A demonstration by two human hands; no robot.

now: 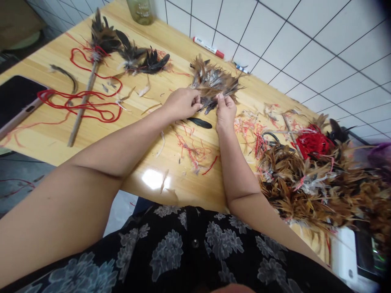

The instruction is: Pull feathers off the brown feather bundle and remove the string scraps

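A pile of brown and grey feathers (pixel 215 77) lies on the wooden table in front of me. My left hand (pixel 185 102) is at its near left edge, fingers curled in a pinch; what is between them is too small to name. At the near right edge my right hand (pixel 226 108) pinches a feather by thumb and fingertips. Between my wrists lies a single dark feather (pixel 200 123). To the left, a wooden stick (pixel 82 108) has dark feathers (pixel 104 36) bound to its end with red cord (pixel 91 103) trailing over it.
More black feathers (pixel 142 59) lie beyond my left forearm. A large brown feather heap (pixel 305 187) and a red cord bundle (pixel 314 141) fill the right. Red marker (pixel 208 47), glass jar (pixel 139 11) and phone (pixel 18 99) sit around the table. A tiled wall (pixel 275 40) borders the back.
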